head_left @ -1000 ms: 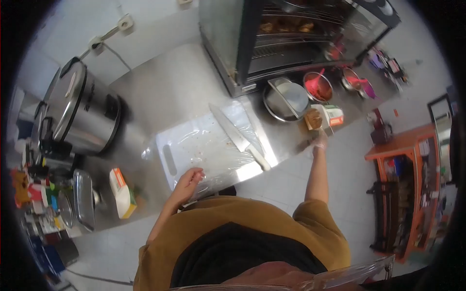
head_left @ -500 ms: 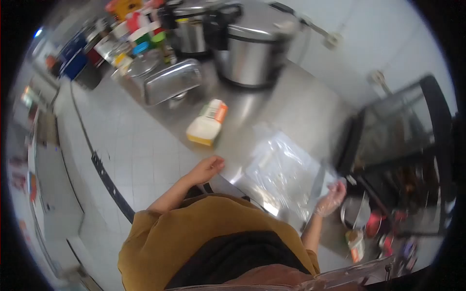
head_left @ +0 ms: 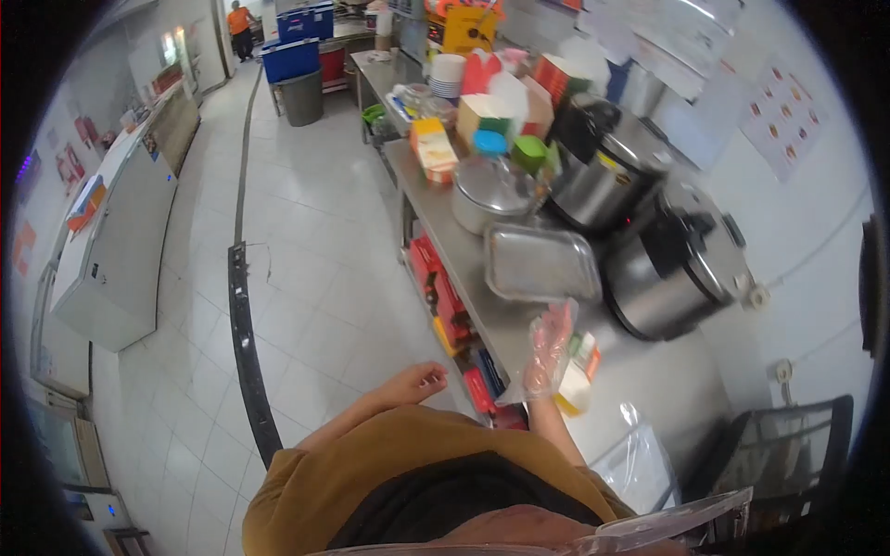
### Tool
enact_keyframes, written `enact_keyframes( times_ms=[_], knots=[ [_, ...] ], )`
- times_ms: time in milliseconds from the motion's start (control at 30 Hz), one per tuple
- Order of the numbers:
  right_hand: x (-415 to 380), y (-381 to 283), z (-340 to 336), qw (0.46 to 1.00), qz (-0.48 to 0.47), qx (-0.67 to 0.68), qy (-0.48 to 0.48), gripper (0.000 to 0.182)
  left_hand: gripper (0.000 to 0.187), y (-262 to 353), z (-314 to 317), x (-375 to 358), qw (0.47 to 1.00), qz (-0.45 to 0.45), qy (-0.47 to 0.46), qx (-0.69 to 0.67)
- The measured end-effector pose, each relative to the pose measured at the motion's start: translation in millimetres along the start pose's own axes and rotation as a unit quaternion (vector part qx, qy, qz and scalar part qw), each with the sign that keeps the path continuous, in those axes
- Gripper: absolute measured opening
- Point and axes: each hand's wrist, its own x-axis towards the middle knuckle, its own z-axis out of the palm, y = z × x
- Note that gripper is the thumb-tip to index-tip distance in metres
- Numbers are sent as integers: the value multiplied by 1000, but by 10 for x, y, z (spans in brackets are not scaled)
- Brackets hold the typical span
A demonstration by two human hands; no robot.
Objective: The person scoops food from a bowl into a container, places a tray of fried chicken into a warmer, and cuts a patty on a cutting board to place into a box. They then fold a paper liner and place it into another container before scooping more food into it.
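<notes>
My right hand (head_left: 549, 347), in a loose clear plastic glove, reaches forward over the steel counter (head_left: 464, 255) with its fingers stretched out. Its fingertips are right at the near edge of a rectangular metal tray (head_left: 542, 264). Beside that hand lies a small carton food box (head_left: 579, 375), white with yellow, orange and green, partly hidden by the wrist. My left hand (head_left: 422, 380) is bare and hangs over the floor in front of my body, fingers loosely curled and holding nothing. Clear plastic sheets or bags (head_left: 640, 468) lie on the counter at lower right.
Behind the tray stand a lidded pot (head_left: 491, 195) and two large steel cookers (head_left: 677, 269). A glass-sided cabinet (head_left: 779, 454) is at right. Red items (head_left: 440, 287) fill the lower shelf. A white chest freezer (head_left: 116, 259) stands across the tiled aisle; a person (head_left: 241, 30) is far back.
My view has swung left along the counter. My gloved right hand has left the plastic sheets and come over to the tray. My left hand stays low and free of objects.
</notes>
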Motion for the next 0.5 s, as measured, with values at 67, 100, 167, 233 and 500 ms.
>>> enact_keyframes(
  times_ms=[67, 100, 167, 233, 500],
  knots=[
    [195, 297, 533, 999, -12, 18, 26, 72, 55, -89, -317, 18, 994, 82, 45, 56],
    [282, 303, 832, 998, -46, -21, 39, 68, 62, 17, -463, 50, 982, 112, 108, 111],
    [416, 322, 1404, 998, -20, -60, 22, 68, 76, 342, -719, 164, 935, 165, 222, 221],
    [567, 477, 1909, 999, -2, -54, 4, 67, 79, 189, -999, 464, 915, 195, 306, 179],
    [1464, 1359, 3639, 962, -28, -118, -245, 59, 51, -717, -3085, 1876, 806, 165, 555, 122]
  ],
)
